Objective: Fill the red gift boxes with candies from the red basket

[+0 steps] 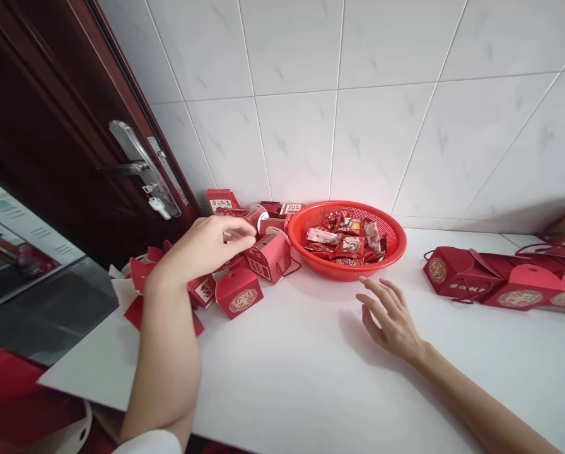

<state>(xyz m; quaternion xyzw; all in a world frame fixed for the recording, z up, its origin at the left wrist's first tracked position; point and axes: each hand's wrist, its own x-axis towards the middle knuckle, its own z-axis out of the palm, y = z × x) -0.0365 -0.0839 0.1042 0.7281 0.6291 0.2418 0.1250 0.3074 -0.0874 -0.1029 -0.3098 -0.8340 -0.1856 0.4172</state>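
My left hand (211, 243) hangs over a heap of red paper gift boxes at the left of the table. Its fingers and thumb are apart and hold nothing that I can see. Closest to its fingertips is an upright red box (275, 258) with a cord handle; whether they touch is unclear. Below the wrist sits another red box (239, 295) with a gold round emblem. My right hand (389, 318) is open and empty, fingers loosely spread, just in front of a red plastic basket (332, 272). Wrapped candies (351, 244) lie inside the basket.
Several closed red boxes (521, 296) with cords stand in a row at the right. The white table (282, 378) meets a tiled wall (296, 145). A dark door with a handle (131, 167) is at the left, and red material (22, 403) lies below the table's left edge.
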